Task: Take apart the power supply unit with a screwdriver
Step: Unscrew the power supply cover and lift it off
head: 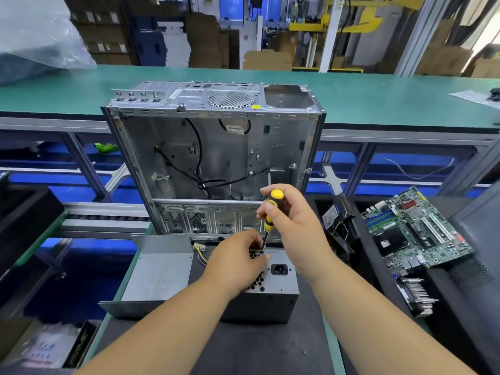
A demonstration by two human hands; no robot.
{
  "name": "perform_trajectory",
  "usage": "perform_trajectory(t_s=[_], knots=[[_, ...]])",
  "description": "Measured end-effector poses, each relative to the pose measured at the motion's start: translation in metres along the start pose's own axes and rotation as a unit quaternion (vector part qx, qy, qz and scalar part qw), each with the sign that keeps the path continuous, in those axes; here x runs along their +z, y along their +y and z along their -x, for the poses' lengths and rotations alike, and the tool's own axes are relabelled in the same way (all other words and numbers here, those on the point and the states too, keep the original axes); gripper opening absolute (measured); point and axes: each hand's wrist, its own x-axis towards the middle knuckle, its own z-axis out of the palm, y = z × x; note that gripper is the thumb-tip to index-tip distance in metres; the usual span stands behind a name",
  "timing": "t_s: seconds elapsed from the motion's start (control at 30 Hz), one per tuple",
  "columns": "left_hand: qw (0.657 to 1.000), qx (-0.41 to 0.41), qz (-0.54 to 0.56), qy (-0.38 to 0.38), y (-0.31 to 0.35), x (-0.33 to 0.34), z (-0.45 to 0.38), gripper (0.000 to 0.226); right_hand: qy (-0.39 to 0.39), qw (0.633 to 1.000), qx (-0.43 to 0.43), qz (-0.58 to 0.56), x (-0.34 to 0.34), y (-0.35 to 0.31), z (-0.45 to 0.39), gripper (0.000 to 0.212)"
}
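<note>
The grey power supply unit [276,288] stands on the dark mat in front of me, its fan grille and black power socket facing up. My right hand [295,226] grips a yellow-and-black screwdriver [270,212] held upright, with the tip down at a screw near the grille's far edge. My left hand [238,261] lies on the top face of the unit with its fingertips beside the tip of the screwdriver. A grey metal cover panel [159,272] lies against the unit's left side.
An empty computer case [213,158] stands open just behind the unit. A green motherboard [414,228] lies at the right, with a heatsink [416,296] and a bracket nearby. Black trays sit at the left; a green bench runs across the back.
</note>
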Motion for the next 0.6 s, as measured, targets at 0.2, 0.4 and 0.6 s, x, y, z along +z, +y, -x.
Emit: perform_trajectory(t_s=[0.2,0.4,0.6], knots=[[1.000,-0.018,0.022,0.012,0.000,0.001,-0.001,0.019,0.013,1.000,-0.005,-0.006,0.005,0.000,-0.001,0.021],[0.999,-0.021,0.021,0.015,0.000,0.002,-0.001,0.022,0.009,0.997,0.023,-0.075,0.011,0.002,-0.006,0.010],[1.000,-0.017,0.009,0.012,-0.002,0.002,-0.003,0.026,0.035,0.989,0.055,-0.131,0.021,0.003,-0.013,0.010]])
